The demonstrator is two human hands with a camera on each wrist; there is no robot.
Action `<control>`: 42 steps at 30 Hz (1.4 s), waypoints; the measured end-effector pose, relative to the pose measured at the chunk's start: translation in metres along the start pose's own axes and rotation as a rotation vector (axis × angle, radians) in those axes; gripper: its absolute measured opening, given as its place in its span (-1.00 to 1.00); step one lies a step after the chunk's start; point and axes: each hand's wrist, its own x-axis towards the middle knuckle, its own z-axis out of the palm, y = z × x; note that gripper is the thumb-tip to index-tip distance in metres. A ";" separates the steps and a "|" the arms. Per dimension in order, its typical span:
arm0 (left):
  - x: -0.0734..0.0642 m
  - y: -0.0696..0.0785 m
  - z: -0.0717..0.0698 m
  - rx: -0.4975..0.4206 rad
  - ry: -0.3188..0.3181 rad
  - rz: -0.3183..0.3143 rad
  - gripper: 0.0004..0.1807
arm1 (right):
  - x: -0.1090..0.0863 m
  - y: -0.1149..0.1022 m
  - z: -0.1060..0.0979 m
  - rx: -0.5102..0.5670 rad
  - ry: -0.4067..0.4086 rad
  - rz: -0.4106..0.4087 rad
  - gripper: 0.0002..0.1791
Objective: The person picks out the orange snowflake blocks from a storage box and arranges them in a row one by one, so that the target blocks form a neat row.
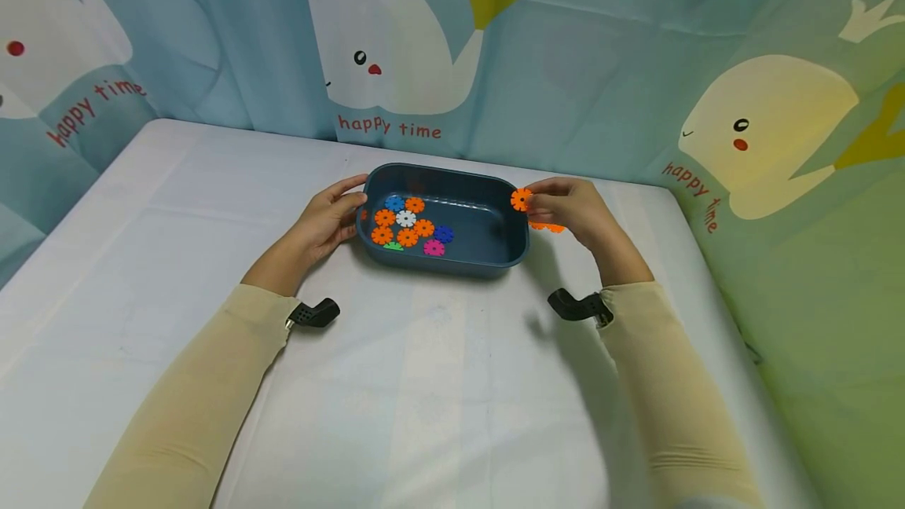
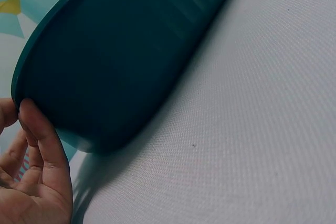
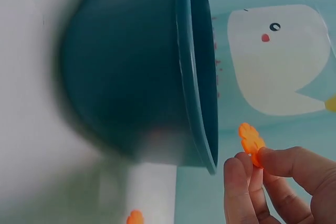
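Observation:
A dark blue-green plastic basin [image 1: 452, 264] sits near the back of the table. My left hand [image 1: 321, 218] pinches its left rim between thumb and fingers; the left wrist view shows the fingers [image 2: 44, 135] at the rim. Inside, toward the left, lie several flower-shaped plastic discs: orange, a white disc [image 1: 406, 218], blue, a pink disc [image 1: 434, 247] and green. At the right rim my right hand [image 1: 574, 210] pinches an orange flower-shaped disc [image 1: 521, 199] between thumb and finger. In the right wrist view this orange disc [image 3: 252, 144] is just beyond the basin's rim.
More orange discs [image 1: 553, 227] lie on the table right of the basin, partly hidden by my right hand. A white cloth [image 1: 438, 383] covers the table. Whale-print curtains [image 1: 601, 61] hang behind and at the sides. Black wrist devices [image 1: 316, 313] stick out from both sleeves.

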 end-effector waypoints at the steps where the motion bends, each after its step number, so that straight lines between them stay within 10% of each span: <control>1: 0.000 0.000 0.000 -0.001 0.000 -0.002 -0.41 | 0.000 0.000 -0.002 0.005 0.002 0.005 -0.54; 42: -0.001 0.000 0.002 -0.018 0.005 -0.002 -0.42 | -0.006 0.044 -0.061 0.105 0.135 0.163 -0.54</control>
